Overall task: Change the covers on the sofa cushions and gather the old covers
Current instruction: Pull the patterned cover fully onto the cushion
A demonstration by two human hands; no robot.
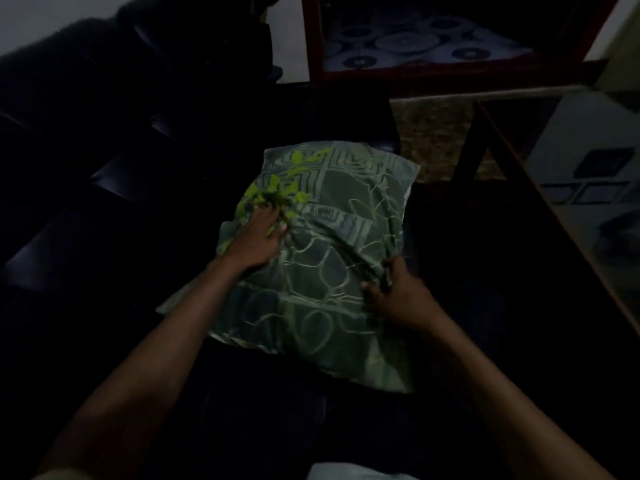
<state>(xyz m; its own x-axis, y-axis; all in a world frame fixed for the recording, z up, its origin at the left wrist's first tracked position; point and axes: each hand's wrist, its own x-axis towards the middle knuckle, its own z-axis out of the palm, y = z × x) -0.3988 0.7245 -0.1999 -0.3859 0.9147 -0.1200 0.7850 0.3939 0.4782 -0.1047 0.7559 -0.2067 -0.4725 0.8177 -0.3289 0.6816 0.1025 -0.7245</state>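
**Green cushion worked on a dark sofa seat, much of the scene lost in shadow**

A cushion in a green patterned cover (322, 258) lies on the seat of a dark sofa (104, 188), near the seat's front edge and in front of the person. The left hand (258, 233) rests on the cover's left part, fingers spread and pressing into the fabric; the fingertips blur into the bright leaf print, so whether they pinch any cloth cannot be told. The right hand (391, 289) is at the cover's right edge, fingers curled round a gathered ridge of fabric that runs up toward the middle.

A pale strip shows at the cover's lower left edge; what it is cannot be told. The sofa's back and arm are nearly black and their outlines are hard to follow. At the right, a glass-topped table (568, 188) is cut off by the picture's edge. Beyond the sofa, a red-framed shelf (313, 39) holds a cloth with round patterns, its top cropped. A pale object at the bottom edge is cut off and unidentifiable.
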